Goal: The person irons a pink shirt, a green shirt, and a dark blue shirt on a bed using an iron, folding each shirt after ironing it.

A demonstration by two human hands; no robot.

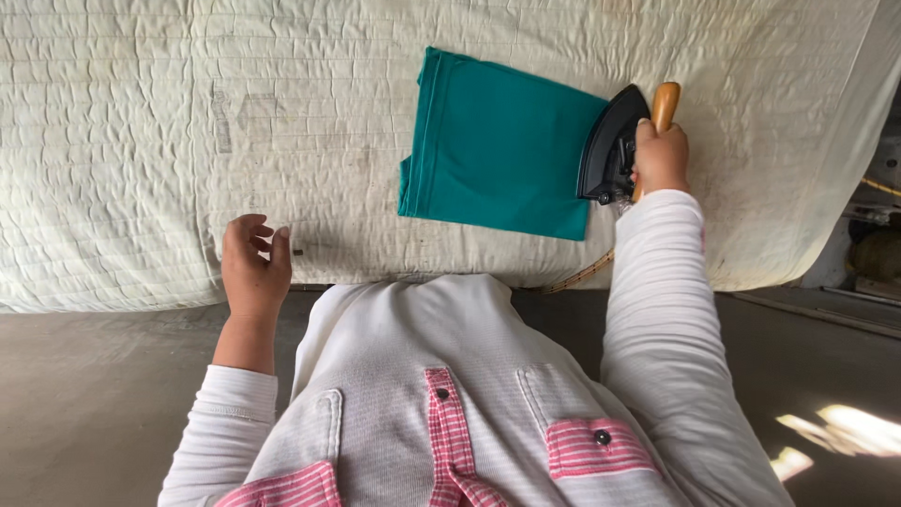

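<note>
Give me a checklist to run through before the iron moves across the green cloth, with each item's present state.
1. Right hand grips the iron by its wooden handle: ok.
2. Left hand clear of the iron, open above the quilted pad: ok.
3. Green cloth folded flat: ok.
4. Iron on the cloth: only at its right edge.
5. Cord free: cannot tell.
6. Iron hot: cannot tell.

No packages, labels, signs or screens are in view.
</note>
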